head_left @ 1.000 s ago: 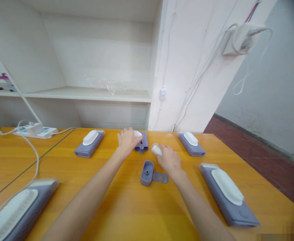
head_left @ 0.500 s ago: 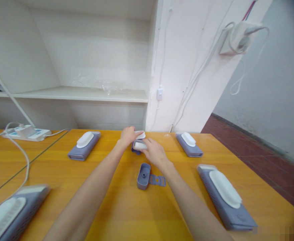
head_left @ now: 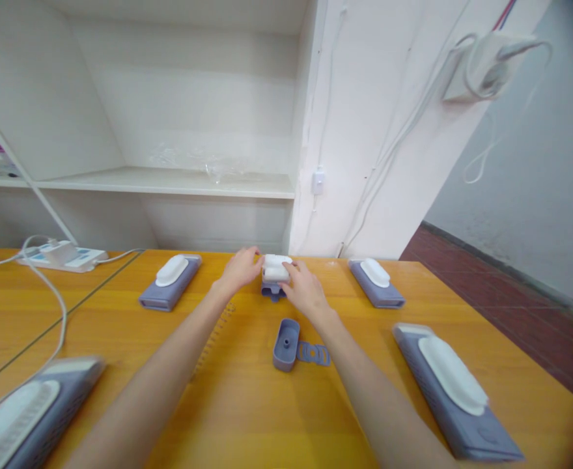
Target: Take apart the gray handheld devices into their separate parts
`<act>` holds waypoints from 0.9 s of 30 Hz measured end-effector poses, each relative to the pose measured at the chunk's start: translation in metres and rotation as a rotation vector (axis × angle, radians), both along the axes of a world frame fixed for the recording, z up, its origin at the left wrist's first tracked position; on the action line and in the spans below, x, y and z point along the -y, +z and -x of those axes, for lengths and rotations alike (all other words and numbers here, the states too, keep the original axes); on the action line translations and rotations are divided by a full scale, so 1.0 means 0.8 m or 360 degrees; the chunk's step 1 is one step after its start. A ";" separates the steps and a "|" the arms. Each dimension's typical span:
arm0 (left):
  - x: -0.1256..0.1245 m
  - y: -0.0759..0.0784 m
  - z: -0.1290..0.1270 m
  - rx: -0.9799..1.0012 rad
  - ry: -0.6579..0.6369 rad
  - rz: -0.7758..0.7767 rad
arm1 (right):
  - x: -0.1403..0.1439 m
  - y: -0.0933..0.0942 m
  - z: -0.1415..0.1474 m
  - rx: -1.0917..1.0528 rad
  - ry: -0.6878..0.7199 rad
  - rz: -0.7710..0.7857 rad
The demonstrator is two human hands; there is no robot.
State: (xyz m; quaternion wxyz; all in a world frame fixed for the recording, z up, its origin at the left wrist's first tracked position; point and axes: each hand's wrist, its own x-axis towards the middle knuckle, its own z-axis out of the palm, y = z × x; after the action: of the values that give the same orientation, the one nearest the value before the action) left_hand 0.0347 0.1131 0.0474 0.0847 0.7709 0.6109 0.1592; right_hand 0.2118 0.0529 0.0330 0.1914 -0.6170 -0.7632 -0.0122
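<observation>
Since a second ago, both hands have closed in on one spot at the far middle of the table [head_left: 247, 404]: the right hand [head_left: 303, 291], which was carrying a white piece alone, now meets the left hand [head_left: 238, 270] over the small purple base [head_left: 273, 291]. Nearest the camera, two large purple units with white oval tops lie at the table's near left [head_left: 27, 417] and near right [head_left: 455, 391]. Between the forearms sits an open purple shell [head_left: 285, 335] touching a flat purple bracket [head_left: 314, 354]. Beyond it, the left hand's fingers curl against the side of the white pieces [head_left: 276, 268], while the right hand grips them from the other side, the pieces stacked on the base. Farther back rest two smaller purple units, left [head_left: 169, 282] and right [head_left: 376, 282], and a power strip [head_left: 62, 255] at far left.
</observation>
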 end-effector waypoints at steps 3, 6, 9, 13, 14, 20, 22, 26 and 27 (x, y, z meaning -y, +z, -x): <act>0.034 -0.008 0.042 -0.0183 0.0127 0.0178 | 0.024 0.001 -0.005 -0.0082 -0.0097 -0.0073; 0.064 -0.014 0.082 -0.0319 0.0150 0.0416 | 0.064 0.001 -0.007 -0.0119 -0.0130 -0.0025; 0.077 -0.019 0.100 -0.0266 0.0063 0.0694 | 0.106 -0.002 -0.004 0.0020 -0.0012 0.0195; 0.068 -0.031 0.090 -0.0086 0.0071 0.0740 | 0.137 -0.007 0.006 0.0101 0.0094 0.0346; 0.064 -0.033 0.084 -0.0091 0.0090 0.0687 | 0.139 -0.007 0.008 0.0095 0.0081 0.0361; 0.087 -0.005 0.062 -0.0205 0.0029 0.0426 | 0.127 -0.003 0.005 0.0052 -0.0022 0.0403; 0.129 0.013 0.061 -0.0290 -0.0041 0.0316 | 0.119 -0.004 -0.004 0.0036 -0.0081 0.0426; 0.248 0.013 0.064 -0.0329 -0.0276 0.0518 | 0.095 -0.009 -0.030 -0.0002 -0.0202 0.0476; 0.277 0.003 0.066 -0.0423 -0.0359 0.0700 | 0.087 -0.011 -0.036 -0.0023 -0.0225 0.0465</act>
State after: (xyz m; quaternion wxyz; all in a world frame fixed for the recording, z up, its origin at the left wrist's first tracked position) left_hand -0.0177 -0.1081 0.0502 0.1861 0.8114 0.5467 -0.0902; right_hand 0.2403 -0.0164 0.0245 0.1040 -0.6905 -0.7101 0.0899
